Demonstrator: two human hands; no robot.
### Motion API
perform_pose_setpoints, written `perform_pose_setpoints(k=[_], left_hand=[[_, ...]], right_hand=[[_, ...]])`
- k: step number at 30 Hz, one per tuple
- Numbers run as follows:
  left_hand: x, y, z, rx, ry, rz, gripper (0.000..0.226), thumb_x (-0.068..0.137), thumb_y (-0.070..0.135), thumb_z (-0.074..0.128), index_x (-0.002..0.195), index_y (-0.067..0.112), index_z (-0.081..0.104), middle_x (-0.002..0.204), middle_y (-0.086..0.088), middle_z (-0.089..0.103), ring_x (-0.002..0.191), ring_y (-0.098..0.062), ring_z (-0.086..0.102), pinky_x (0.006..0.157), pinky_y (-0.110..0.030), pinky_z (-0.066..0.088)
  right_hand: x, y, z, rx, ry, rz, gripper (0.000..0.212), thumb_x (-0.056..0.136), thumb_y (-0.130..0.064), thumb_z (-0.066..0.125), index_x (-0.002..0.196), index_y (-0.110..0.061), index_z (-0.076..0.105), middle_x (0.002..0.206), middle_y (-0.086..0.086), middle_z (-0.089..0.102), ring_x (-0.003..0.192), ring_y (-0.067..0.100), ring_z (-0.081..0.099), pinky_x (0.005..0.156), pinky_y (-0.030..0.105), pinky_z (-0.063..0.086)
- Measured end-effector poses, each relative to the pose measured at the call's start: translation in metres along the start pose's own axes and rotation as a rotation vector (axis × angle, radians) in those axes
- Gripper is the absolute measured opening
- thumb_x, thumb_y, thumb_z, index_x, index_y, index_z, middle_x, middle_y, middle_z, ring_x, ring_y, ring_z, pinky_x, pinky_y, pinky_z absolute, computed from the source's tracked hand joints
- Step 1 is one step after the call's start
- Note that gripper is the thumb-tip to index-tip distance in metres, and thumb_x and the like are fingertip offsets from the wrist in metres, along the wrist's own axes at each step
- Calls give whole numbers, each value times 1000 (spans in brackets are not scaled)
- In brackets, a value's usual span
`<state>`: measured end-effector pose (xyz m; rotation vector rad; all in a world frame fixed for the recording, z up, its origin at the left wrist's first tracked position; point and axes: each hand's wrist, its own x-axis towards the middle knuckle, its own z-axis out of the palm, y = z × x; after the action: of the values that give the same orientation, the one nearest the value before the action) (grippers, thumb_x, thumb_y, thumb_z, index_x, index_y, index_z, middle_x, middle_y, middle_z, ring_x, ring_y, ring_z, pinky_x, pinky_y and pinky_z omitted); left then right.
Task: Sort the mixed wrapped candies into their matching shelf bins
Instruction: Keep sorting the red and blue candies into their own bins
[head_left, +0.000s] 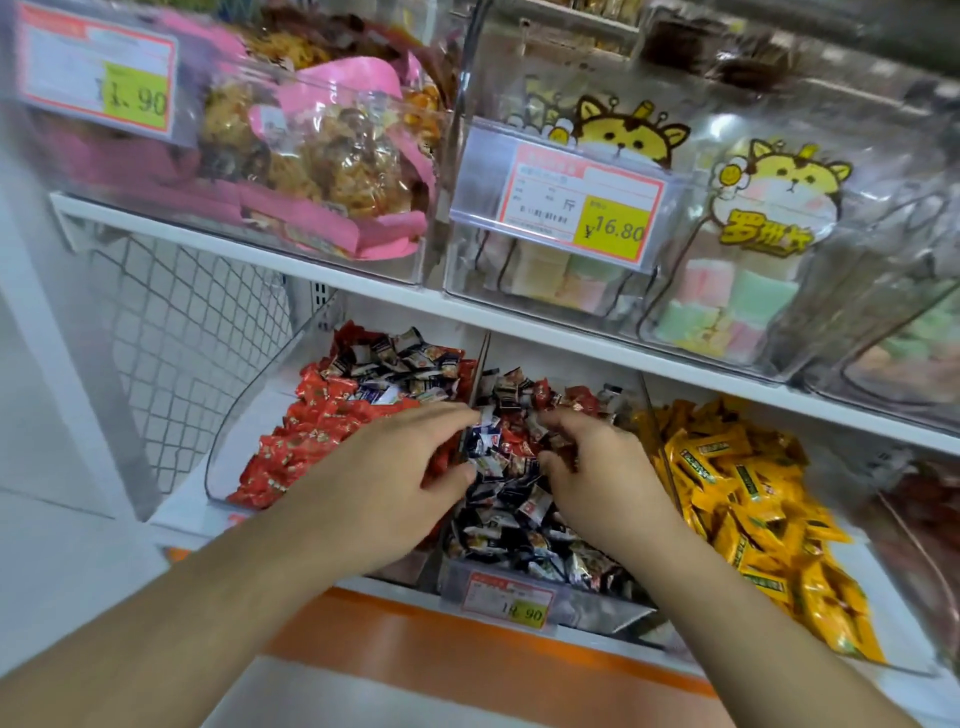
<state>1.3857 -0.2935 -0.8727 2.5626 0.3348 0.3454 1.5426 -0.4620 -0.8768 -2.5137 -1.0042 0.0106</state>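
The left hand (387, 483) reaches into the middle bin (545, 603) from over the divider, its fingers curled down onto the heap of dark wrapped candies (511, 499), thumb and forefinger closing round a few dark blue and white pieces near the top; exactly how many it holds is hard to make out. The right hand (597, 467) faces it from the other side of the same heap, fingers bent and pinching into the dark candies, with its fingertips buried among the wrappers so the grip itself is partly hidden. Red pieces lie mixed in with the dark ones at the back of this bin. To the left, the next clear bin (228, 467) holds red wrapped candies (291, 447) in front and a patch of dark wrapped ones behind, partly covered by the left forearm. To the right, a bin of yellow wrapped candies (753, 509) runs down toward the shelf edge, and beyond it a further bin is cut off and blurred. A price tag (506, 600) reading 18.90 hangs on the middle bin's front. On the upper shelf (363, 283) stand clear bins with pink snack bags (332, 171) and cat-printed bags of pastel cubes (748, 270), fronted by a 16.80 label (576, 202); another label at top left is blurred.
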Motion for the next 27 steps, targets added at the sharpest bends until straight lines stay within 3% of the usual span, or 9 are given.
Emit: perform_pose_setpoints(k=[2, 4, 10, 14, 18, 20, 24, 27], left_hand=[[1, 1, 6, 2, -28, 12, 64, 101, 56, 50, 158, 47, 23, 161, 34, 20, 148, 7, 21, 116, -17, 14], [1, 0, 10, 11, -15, 16, 67, 100, 56, 52, 158, 47, 21, 161, 35, 17, 148, 8, 21, 116, -17, 15], [2, -2, 14, 13, 29, 19, 65, 99, 54, 56, 157, 48, 27, 158, 39, 18, 144, 12, 22, 113, -15, 16], [3, -5, 15, 4, 24, 33, 64, 98, 54, 56, 156, 49, 28, 157, 42, 17, 138, 19, 18, 112, -11, 13], [4, -9, 18, 15, 22, 41, 64, 97, 56, 56, 154, 53, 27, 155, 45, 17, 140, 20, 18, 112, -9, 16], [3, -10, 19, 21, 9, 37, 64, 97, 58, 56, 153, 56, 26, 154, 47, 16, 137, 23, 16, 109, -6, 14], [3, -9, 18, 14, 15, 21, 63, 96, 57, 58, 152, 57, 29, 153, 47, 18, 137, 23, 18, 111, -8, 14], [4, -6, 16, -10, 17, 4, 61, 94, 55, 62, 150, 54, 36, 154, 43, 23, 140, 18, 23, 120, -18, 22]], right_hand=[[6, 4, 2, -22, 6, -17, 40, 100, -19, 66, 140, -24, 61, 133, 0, 68, 111, 17, 67, 97, 29, 54], [17, 6, 4, -21, 12, -11, 40, 100, -18, 65, 139, -24, 62, 126, 2, 71, 100, 19, 70, 91, 35, 58], [53, 14, 35, 9, -90, -18, 35, 95, -29, 73, 130, -29, 68, 126, -4, 70, 111, 16, 65, 87, 25, 52], [62, 22, 53, -78, -107, -38, 41, 89, -21, 75, 129, -28, 70, 129, -3, 69, 114, 20, 66, 93, 33, 58], [64, 22, 59, -120, -96, -35, 19, 90, -13, 70, 98, -28, 79, 106, -2, 74, 92, 20, 70, 81, 38, 63], [63, 23, 59, -72, -54, -10, 20, 89, -10, 68, 86, -27, 77, 98, -6, 73, 85, 16, 68, 75, 37, 63], [57, 25, 46, 94, 29, 60, 20, 91, -9, 70, 95, -27, 78, 104, -9, 71, 84, 8, 64, 75, 26, 58], [46, 22, 22, 228, 105, 82, 24, 94, -13, 71, 113, -27, 76, 105, -12, 70, 84, 4, 63, 79, 22, 56]])
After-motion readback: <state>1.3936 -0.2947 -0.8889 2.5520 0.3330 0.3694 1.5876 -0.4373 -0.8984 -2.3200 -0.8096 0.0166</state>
